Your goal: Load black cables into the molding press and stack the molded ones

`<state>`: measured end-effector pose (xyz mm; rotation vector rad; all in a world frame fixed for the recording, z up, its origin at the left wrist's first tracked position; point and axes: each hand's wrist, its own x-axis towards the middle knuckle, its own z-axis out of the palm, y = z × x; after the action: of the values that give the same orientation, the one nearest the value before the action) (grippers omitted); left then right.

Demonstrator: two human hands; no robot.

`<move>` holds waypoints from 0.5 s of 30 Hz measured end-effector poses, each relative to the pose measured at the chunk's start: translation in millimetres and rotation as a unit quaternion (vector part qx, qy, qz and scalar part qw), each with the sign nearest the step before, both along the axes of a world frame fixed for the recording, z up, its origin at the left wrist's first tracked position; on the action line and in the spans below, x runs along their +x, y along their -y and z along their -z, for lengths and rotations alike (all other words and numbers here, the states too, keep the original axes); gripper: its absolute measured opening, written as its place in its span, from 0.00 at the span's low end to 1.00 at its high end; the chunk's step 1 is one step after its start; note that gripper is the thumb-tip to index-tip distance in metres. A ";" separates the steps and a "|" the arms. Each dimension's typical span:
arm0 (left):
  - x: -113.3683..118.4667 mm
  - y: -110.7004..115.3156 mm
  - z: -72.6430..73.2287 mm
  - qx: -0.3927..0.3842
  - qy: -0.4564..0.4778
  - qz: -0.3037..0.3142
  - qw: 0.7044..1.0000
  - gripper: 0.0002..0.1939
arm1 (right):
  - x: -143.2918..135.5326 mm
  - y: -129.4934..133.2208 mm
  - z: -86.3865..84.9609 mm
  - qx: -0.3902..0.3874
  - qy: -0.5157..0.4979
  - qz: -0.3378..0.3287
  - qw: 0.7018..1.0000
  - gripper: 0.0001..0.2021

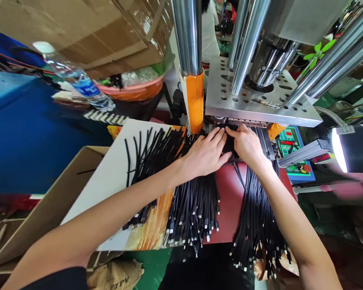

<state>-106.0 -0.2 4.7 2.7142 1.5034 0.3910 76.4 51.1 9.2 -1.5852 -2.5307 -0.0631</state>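
Note:
My left hand (pixel 206 156) lies palm down with its fingers spread, fingertips on a dark block under the press plate (pixel 224 90). Beside it my right hand (pixel 248 145) touches the same dark part with its index finger stretched out; its other fingers are curled, and whether they hold anything is hidden. Black cables with metal plugs form a bundle (pixel 196 209) below my left hand. Another bundle (pixel 254 213) hangs over the front edge under my right forearm. More black cables (pixel 151 157) lie on the white board (pixel 109 173) at the left.
Steel columns (pixel 188 36) rise from the machine. A lit lamp (pixel 340 149) and a green control panel (pixel 293 149) stand at the right. A water bottle (pixel 78 78), cardboard box (pixel 63 193) and blue surface (pixel 33 137) are at the left. A person (pixel 210 32) is behind.

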 end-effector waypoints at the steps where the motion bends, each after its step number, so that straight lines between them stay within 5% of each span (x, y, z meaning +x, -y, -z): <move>1: -0.7 -10.4 -1.4 -0.002 0.005 0.004 1.000 0.32 | -3.2 -8.8 -0.1 0.003 0.007 0.003 1.000 0.28; 11: 1.1 -106.2 5.6 0.030 0.056 -0.009 0.998 0.21 | -21.5 -73.8 -3.9 0.006 0.007 0.018 1.000 0.25; 13: -3.3 -102.2 4.2 0.028 0.078 -0.005 0.997 0.19 | -15.7 -65.4 -7.8 0.003 0.004 0.005 1.000 0.25; 15: -14.0 -75.3 4.3 0.042 0.089 -0.018 0.995 0.18 | -1.1 -29.3 -7.6 0.025 -0.030 -0.007 0.999 0.26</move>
<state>-120.0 75.1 0.4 2.6328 1.5215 0.6930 75.3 80.4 16.8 -1.5273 -2.4743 -0.0757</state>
